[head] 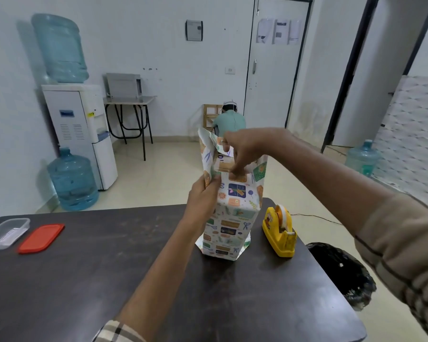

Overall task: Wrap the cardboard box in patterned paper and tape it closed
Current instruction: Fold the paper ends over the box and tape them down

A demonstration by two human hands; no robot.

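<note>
The cardboard box stands upright on end on the dark table, covered in white patterned paper. Only a strip of bare cardboard shows at its open top. My left hand grips the upper left side of the wrapped box, thumb on the paper. My right hand reaches over the top and pinches a loose paper flap, fingers pointing down into the open end. Paper edges stick up loosely around the top. A yellow tape dispenser with a white roll sits just right of the box.
A clear plastic container and its red lid lie at the table's left edge. A black-lined bin stands off the table's right side. Water bottles, a dispenser and a crouching person are farther back.
</note>
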